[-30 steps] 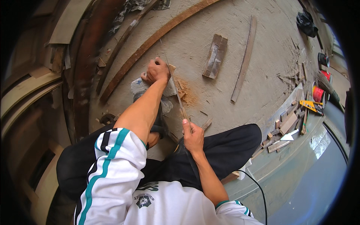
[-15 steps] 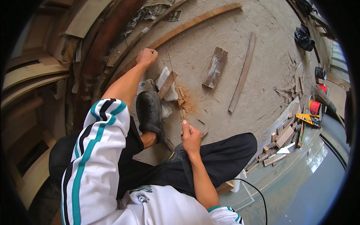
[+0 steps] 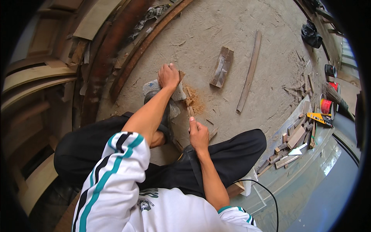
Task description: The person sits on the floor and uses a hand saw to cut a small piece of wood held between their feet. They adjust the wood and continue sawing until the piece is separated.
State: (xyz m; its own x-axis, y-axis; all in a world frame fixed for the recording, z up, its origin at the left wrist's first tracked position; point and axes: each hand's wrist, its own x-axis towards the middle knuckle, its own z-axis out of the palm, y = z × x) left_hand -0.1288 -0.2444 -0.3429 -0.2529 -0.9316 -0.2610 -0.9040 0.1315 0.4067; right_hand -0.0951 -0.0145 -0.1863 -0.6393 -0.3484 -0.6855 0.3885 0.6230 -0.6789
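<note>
My left hand (image 3: 169,76) closes over a short strip of wood (image 3: 181,74), whose end sticks out beside my fingers; most of it is hidden. The strip lies on a pale stone block (image 3: 179,92) by my dark clog (image 3: 151,95). In my right hand (image 3: 198,133), fingers wrapped round it, is the light wooden handle (image 3: 190,111) of a saw. Its thin blade is hard to make out now. Sawdust (image 3: 198,102) is heaped on the floor next to the handle and the block.
Ahead lie a thick dark wood block (image 3: 222,67) and a long narrow strip (image 3: 249,71). A long curved board (image 3: 143,44) and stacked frames (image 3: 42,81) line the left. Offcuts (image 3: 295,137), a yellow-handled tool (image 3: 320,119) and a black cable (image 3: 270,189) are at right.
My left hand has let go of the long curved board and come down onto the short wood strip. That board has shifted to the left. My right hand stays almost in place.
</note>
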